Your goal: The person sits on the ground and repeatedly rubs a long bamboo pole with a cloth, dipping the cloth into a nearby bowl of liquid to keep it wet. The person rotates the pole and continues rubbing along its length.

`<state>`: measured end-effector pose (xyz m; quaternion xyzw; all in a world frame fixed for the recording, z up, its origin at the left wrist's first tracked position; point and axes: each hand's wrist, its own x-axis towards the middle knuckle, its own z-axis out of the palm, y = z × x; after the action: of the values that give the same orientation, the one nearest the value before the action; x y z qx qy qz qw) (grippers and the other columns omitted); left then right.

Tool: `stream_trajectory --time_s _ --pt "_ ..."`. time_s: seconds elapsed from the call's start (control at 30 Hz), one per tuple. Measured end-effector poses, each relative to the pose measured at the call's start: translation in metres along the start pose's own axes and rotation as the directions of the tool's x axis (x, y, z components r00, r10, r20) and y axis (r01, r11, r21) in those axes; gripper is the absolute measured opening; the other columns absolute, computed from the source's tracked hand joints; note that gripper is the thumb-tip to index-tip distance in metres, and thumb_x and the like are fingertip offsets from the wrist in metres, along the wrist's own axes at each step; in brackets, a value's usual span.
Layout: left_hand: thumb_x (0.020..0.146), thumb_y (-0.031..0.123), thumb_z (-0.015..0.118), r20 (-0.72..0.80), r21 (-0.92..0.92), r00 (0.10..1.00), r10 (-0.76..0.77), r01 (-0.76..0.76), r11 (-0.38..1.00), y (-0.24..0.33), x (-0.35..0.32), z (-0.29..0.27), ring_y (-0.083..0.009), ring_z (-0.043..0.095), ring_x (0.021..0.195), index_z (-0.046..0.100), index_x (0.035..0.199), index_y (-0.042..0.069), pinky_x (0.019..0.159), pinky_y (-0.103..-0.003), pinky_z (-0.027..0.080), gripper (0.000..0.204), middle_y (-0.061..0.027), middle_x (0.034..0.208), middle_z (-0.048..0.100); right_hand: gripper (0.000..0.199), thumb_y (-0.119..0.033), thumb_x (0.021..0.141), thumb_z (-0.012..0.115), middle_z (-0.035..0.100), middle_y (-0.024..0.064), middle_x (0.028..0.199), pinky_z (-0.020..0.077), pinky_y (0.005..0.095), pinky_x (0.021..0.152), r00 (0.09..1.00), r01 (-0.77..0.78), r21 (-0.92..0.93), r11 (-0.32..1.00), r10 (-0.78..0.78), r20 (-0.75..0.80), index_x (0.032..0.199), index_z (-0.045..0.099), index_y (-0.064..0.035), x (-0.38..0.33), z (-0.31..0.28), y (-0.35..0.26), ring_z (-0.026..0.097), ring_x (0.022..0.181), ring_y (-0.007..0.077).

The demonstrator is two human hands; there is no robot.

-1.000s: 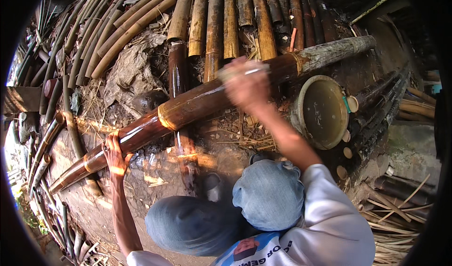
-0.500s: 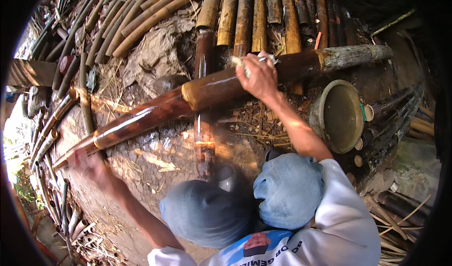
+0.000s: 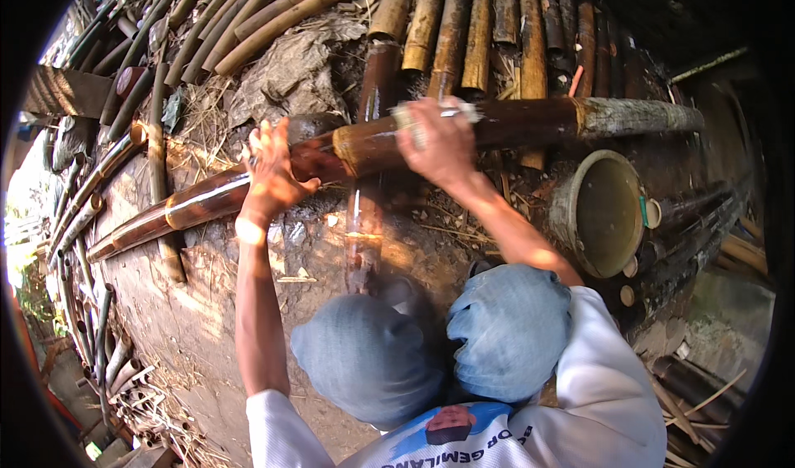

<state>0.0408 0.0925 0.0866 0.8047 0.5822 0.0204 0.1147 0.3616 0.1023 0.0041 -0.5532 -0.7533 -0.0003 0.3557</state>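
A long, wet, dark brown bamboo pole lies slantwise across the view, its nodes pale and its right end greyish. On its middle part, my right hand is closed around a pale, rough scrubbing wad, pressed to the surface. What the wad is made of cannot be made out. My left hand rests against the pole left of the middle node, fingers spread, holding nothing. Beneath the pole, a second dark wet bamboo piece runs crosswise toward my feet.
A round basin of cloudy water stands at the right. Rows of cut bamboo lie along the far side, with more poles at the left and right. A crumpled, earth-coloured sheet lies behind the pole. My denim-covered knees are close in front.
My left hand has moved from the pole's left end rightward, near the middle node, fingers now spread. My right hand stays on the pole with the wad, slightly shifted along it.
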Motion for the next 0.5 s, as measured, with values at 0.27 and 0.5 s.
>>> stream_trajectory --time_s 0.27,0.5 --pt "0.054 0.043 0.096 0.064 0.127 0.998 -0.013 0.005 0.992 -0.001 0.02 0.049 -0.0336 0.051 0.134 0.043 0.149 0.006 0.115 -0.058 0.029 0.115 -0.0152 0.141 0.055 0.035 -0.04 0.103 0.054 0.069 0.0151 0.103 0.0546 0.0513 0.085 0.979 -0.177 -0.48 0.859 0.202 -0.001 0.115 0.068 -0.0104 -0.001 -0.104 0.142 0.069 0.095 0.0304" --pt "0.046 0.029 0.098 -0.232 0.196 0.973 -0.002 0.049 0.979 0.009 -0.012 0.07 -0.0275 0.05 0.135 0.042 0.15 0.01 0.119 -0.054 0.019 0.12 -0.0096 0.143 0.053 0.033 -0.04 0.102 0.056 0.071 0.0124 0.087 0.0579 0.0433 0.068 0.905 -0.183 -0.289 0.94 0.276 0.324 0.111 0.067 -0.0106 0.023 -0.06 0.025 0.069 0.074 0.0261"
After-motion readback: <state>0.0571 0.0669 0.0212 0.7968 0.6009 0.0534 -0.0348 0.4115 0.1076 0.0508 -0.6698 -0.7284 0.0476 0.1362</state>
